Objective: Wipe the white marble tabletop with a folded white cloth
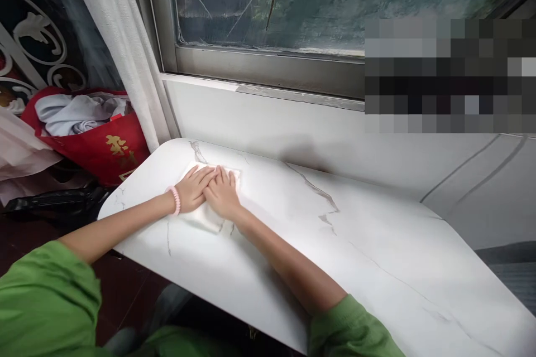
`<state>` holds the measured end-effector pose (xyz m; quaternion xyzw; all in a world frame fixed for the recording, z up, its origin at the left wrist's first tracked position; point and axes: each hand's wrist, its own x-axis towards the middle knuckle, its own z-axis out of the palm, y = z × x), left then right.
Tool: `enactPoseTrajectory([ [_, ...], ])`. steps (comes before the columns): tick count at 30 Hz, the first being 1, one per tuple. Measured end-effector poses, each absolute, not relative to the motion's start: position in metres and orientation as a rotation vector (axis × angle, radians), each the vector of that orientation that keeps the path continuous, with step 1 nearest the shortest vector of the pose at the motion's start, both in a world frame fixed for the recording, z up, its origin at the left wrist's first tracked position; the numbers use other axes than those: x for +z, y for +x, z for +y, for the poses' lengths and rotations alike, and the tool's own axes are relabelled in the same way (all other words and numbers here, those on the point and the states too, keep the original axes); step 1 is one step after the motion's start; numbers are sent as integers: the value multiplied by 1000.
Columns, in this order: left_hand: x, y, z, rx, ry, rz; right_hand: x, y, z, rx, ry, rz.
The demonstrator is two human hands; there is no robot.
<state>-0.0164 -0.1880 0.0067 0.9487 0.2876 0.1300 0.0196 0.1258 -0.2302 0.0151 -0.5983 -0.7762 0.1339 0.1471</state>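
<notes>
A thin white cloth (206, 218) lies on the white marbled table (276, 251), toward its left end. My left hand (193, 188), with a pink beaded band at the wrist, rests flat on the cloth with its fingers stretched forward. Pressed down right beside it is my right hand (221, 194), also flat, its fingers extended and touching the fingers of my left. Both palms cover much of the cloth, and its edges show around them. Neither hand wraps around it.
A white wall (234, 114) and a metal-framed window (268, 64) run along the table's far side. At the left stand a white curtain (119, 39) and a red bag (96, 150) filled with grey cloth. A dark object (54, 201) lies below the bag.
</notes>
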Motion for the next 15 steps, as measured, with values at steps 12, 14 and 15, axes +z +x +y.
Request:
enactPoseTrajectory([
  [12, 19, -100, -295, 392, 2872, 1012, 17, 51, -315, 508, -1366, -2208],
  [14, 19, -100, -279, 384, 2869, 977, 16, 51, -303, 501, -1382, -2188],
  [15, 19, -100, -268, 387, 2868, 959, 17, 52, -294, 497, -1387, -2183],
])
